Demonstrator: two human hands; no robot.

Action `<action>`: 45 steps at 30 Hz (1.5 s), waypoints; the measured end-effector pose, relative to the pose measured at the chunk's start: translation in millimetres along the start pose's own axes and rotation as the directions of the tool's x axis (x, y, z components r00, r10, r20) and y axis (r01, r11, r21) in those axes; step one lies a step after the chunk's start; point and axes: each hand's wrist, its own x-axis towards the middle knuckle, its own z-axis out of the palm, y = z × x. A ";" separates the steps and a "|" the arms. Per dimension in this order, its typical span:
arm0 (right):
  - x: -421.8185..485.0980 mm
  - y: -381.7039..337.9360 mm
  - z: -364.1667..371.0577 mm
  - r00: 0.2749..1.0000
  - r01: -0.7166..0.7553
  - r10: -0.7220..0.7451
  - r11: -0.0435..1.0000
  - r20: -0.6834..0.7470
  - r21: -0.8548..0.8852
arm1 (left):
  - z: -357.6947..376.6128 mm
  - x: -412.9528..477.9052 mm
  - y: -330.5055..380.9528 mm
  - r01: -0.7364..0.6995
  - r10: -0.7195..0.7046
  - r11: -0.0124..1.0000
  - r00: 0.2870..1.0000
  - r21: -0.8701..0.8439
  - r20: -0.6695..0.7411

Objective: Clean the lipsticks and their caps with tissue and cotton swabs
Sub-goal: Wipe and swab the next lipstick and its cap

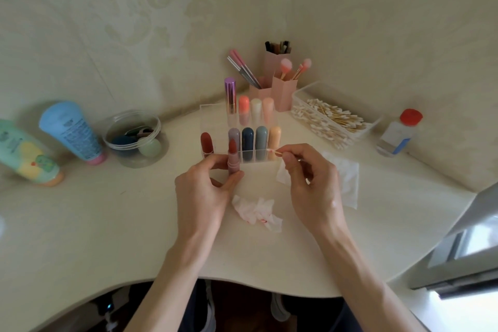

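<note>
My left hand (204,186) grips an uncapped lipstick (232,159) with a mauve tube and a red-brown bullet, held upright above the table. My right hand (310,178) pinches a cotton swab (275,151) whose tip is stained pink and points left toward the lipstick, a short gap apart. A crumpled tissue (257,211) with red smears lies on the table between my wrists. A flat tissue (347,180) lies partly under my right hand. A clear organiser (207,110) behind holds several capped lipsticks (248,140).
A clear tray of cotton swabs (331,118) sits at the back right, beside a red-capped bottle (398,132). Pink brush holders (283,89) stand in the corner. Two tubes (71,132) and a clear round jar (134,137) lie to the left.
</note>
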 end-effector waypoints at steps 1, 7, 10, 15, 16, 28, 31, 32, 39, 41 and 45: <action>0.1 -0.1 0.3 1.000 0.002 -0.002 1.000 -0.001 -0.004 | 0.4 0.3 0.1 -0.011 0.011 1.000 1.000 0.012 -0.008; -0.7 -1.6 0.3 1.000 -0.009 0.009 1.000 0.002 -0.007 | 3.9 -3.1 3.3 -0.062 0.065 0.997 0.996 0.052 -0.061; -0.6 -1.9 0.3 1.000 -0.014 0.014 1.000 0.002 -0.009 | 4.5 -4.3 1.2 -0.047 0.050 0.998 0.997 0.050 -0.052; -0.8 -3.4 1.1 1.000 -0.016 0.016 1.000 0.007 -0.010 | 3.6 -4.3 2.5 -0.037 0.040 0.998 0.998 0.049 -0.043; -1.1 -3.7 0.9 1.000 -0.015 0.015 1.000 0.006 -0.005 | 3.4 -4.7 2.2 -0.040 0.042 0.998 0.998 0.051 -0.041; -1.4 -2.4 1.0 1.000 -0.006 0.006 1.000 0.003 -0.022 | -7.7 -12.9 0.3 -0.047 0.051 0.992 0.998 0.117 -0.031; -0.8 -1.0 0.4 1.000 0.000 0.000 1.000 -0.002 -0.025 | -21.4 -24.6 -0.9 -0.150 0.166 0.978 0.980 0.146 -0.108; -0.9 -0.9 0.3 1.000 0.004 -0.004 1.000 0.002 -0.028 | -27.6 -28.2 -0.3 -0.181 0.207 0.969 0.966 0.169 -0.156; -5.7 -6.8 4.4 0.992 0.081 -0.074 0.995 0.106 -0.057 | -62.0 -26.4 -26.9 -0.153 0.228 0.861 0.969 0.485 -0.099; -7.6 -8.6 4.7 0.986 0.098 -0.089 0.993 0.144 -0.058 | -62.7 -24.9 -31.4 -0.137 0.201 0.868 0.976 0.477 -0.086; -9.9 -10.0 5.2 0.963 0.166 -0.147 0.984 0.224 -0.067 | -62.1 -21.6 -28.8 -0.009 0.011 1.000 0.995 0.023 -0.095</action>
